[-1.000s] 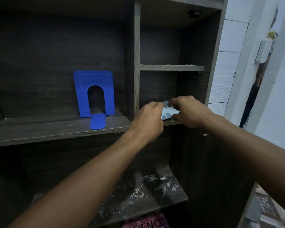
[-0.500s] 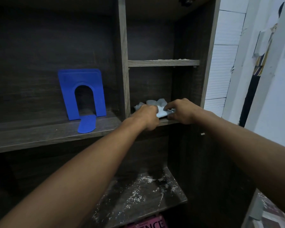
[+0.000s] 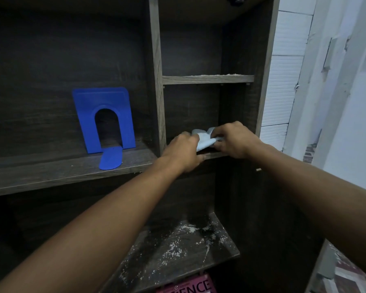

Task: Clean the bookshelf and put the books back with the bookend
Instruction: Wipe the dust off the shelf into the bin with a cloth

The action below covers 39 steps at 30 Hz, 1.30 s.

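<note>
Cloth [image 3: 203, 138], pale blue and crumpled, lies on the narrow shelf [image 3: 209, 155] in the right-hand bay of the bookshelf [image 3: 155, 81]. Left hand [image 3: 184, 151] grips its left end with curled fingers, and right hand [image 3: 234, 139] pinches its right end. At 9 o'clock from the cloth, well apart, the blue bookend [image 3: 106, 123] stands upright on the wide shelf [image 3: 51, 172], tongue pointing forward. At 6 o'clock, a lower shelf [image 3: 156, 240] carries white dust, with a pink book [image 3: 188, 287] beneath.

blue bookend [image 3: 104, 98] upright on left shelf of dark bookshelf [image 3: 155, 81], pale cloth [image 3: 203, 138] bunched on right shelf
</note>
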Available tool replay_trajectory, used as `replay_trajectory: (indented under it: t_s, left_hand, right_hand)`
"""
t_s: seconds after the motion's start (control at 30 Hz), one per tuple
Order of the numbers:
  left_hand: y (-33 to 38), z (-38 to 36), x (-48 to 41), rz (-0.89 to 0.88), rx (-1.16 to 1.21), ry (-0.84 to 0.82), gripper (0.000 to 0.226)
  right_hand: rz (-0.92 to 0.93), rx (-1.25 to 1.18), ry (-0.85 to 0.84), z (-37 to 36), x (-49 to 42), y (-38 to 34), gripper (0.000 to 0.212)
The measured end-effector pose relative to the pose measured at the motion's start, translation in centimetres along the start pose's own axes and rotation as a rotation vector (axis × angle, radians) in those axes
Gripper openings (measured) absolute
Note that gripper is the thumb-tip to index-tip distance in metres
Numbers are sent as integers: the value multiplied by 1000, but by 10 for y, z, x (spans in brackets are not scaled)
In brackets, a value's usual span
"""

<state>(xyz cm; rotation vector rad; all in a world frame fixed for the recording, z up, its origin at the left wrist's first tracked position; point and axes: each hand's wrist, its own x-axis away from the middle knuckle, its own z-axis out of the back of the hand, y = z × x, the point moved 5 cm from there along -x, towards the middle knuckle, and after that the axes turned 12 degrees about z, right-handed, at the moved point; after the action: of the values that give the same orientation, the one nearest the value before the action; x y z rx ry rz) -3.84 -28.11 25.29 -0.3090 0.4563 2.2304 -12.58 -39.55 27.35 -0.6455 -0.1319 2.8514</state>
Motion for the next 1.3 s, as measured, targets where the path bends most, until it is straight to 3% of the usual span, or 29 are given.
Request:
replay_trajectory:
  t_s: [0.3,0.43,0.63,0.73,1.03,1.3]
  left_hand:
    - [10,21,14,-71,-81,151,35]
    - [10,26,18,-73,-43,137,25]
    - [6,37,20,-54,25,119,19]
    - [3,46,21,-49,81,100,18]
    - [-4,82,30,-14,233,99,20]
    - [-3,104,42,-54,300,53,9]
  right_hand:
    - [20,-48,102,24,16,-10,16]
    - [42,6,90,26,22,-18,17]
    - [98,10,30,16,26,-30,38]
    - [133,-52,58,14,30,-30,39]
    - [238,-426,367,34,49,-40,39]
    - [217,-549,411,36,52,-48,30]
